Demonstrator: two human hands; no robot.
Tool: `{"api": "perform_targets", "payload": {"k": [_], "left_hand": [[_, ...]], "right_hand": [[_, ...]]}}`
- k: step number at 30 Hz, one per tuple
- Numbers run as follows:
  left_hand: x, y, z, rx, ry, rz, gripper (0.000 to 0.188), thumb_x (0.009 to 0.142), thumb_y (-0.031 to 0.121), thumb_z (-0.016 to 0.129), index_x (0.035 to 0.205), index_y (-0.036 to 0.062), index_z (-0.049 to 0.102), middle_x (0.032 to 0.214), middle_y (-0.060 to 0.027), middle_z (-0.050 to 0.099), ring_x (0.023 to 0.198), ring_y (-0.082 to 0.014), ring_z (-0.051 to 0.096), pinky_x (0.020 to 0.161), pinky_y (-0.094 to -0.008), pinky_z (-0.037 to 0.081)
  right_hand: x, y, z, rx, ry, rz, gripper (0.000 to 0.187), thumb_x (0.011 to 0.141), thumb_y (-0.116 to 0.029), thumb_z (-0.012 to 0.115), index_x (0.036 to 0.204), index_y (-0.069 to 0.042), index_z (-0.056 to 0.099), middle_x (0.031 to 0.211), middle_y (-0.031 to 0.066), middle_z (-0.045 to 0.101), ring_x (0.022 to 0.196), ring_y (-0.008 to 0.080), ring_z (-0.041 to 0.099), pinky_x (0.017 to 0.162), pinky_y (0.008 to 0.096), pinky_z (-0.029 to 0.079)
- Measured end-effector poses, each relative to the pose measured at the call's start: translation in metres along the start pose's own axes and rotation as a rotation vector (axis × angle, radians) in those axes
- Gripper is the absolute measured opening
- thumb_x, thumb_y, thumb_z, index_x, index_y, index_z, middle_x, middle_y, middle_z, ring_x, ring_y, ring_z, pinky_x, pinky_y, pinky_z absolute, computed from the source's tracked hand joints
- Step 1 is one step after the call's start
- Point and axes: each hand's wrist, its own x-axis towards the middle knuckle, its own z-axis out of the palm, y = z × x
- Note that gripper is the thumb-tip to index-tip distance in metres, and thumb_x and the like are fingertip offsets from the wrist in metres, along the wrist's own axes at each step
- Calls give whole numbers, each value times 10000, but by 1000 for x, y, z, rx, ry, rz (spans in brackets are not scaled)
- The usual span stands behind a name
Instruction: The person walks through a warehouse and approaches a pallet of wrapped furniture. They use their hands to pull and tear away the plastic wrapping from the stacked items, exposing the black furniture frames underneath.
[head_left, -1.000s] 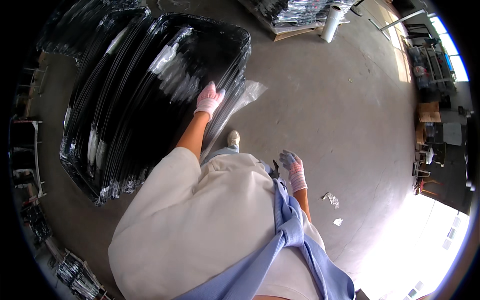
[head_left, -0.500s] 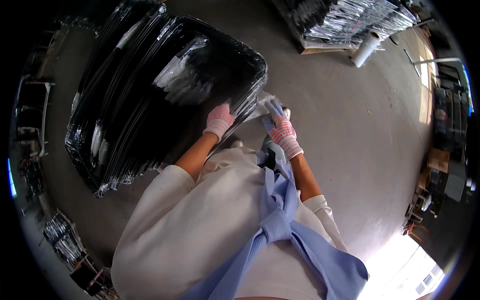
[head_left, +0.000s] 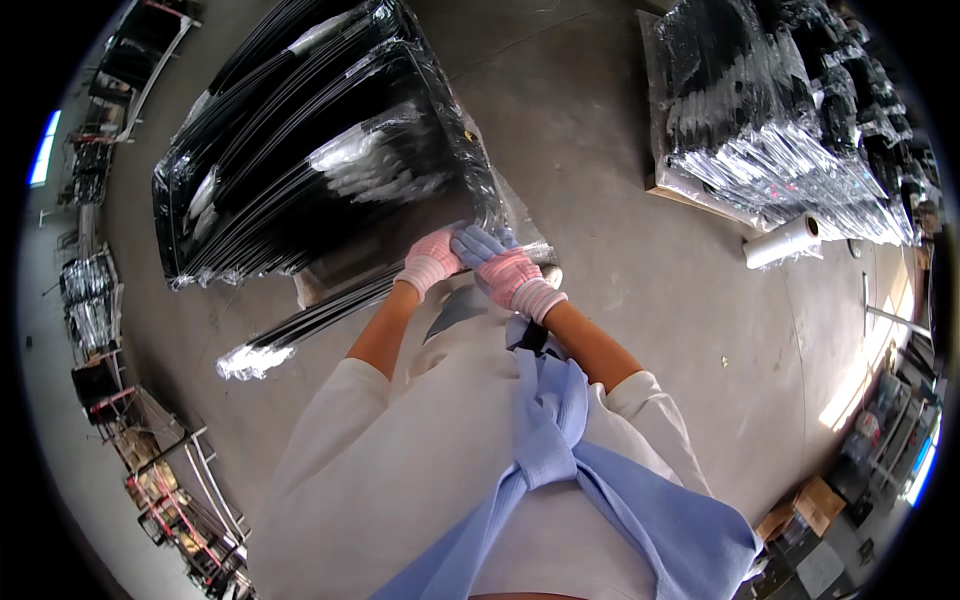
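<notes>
left hand [head_left: 432, 262], fingertips hidden, and right hand [head_left: 507, 272], fingers outstretched, meet at the wrapped black stack [head_left: 300, 180], near right; any grip unclear.

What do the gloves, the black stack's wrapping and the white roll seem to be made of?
Gloves: probably knitted fabric, matte, judging by faint banding and lack of shine.
Wrapping: likely thin plastic film, glossy; bright, wrinkled glints suggest it.
Roll: perhaps wound plastic film, whitish; its smooth sheen hints so, not surely.

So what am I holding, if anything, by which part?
Can't tell: both hands meet at the near right corner of the film-wrapped black stack, but any grip is hidden.
</notes>
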Motion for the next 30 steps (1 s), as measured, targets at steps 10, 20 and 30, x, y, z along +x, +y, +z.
{"api": "perform_targets", "payload": {"k": [10, 20, 30], "left_hand": [[-11, 36, -33, -47, -81, -223, 589, 719, 345, 598, 1229, 81, 467, 1133, -156, 557, 1056, -272, 527, 876, -326, 409], [88, 75, -12, -430, 635, -355, 532, 662, 412, 645, 960, -26, 594, 959, -177, 599, 908, -315, 544, 837, -386, 395], [60, 97, -22, -36, 691, -277, 554, 776, 485, 497, 932, -41, 572, 1000, -255, 575, 966, -379, 532, 817, -420, 406]], "right_hand": [[-34, 34, -56, 327, -489, 177, 458, 803, -227, 456, 1238, -87, 433, 1255, 126, 471, 1162, 290, 445, 978, 399, 340], [-120, 103, -35, 532, -236, 740, 339, 748, -146, 461, 1066, -107, 574, 1035, 141, 597, 990, 315, 555, 836, 383, 456], [-171, 89, -59, 628, 0, 913, 359, 822, -287, 451, 1153, -174, 528, 1037, 129, 602, 978, 314, 560, 821, 363, 452]]}}
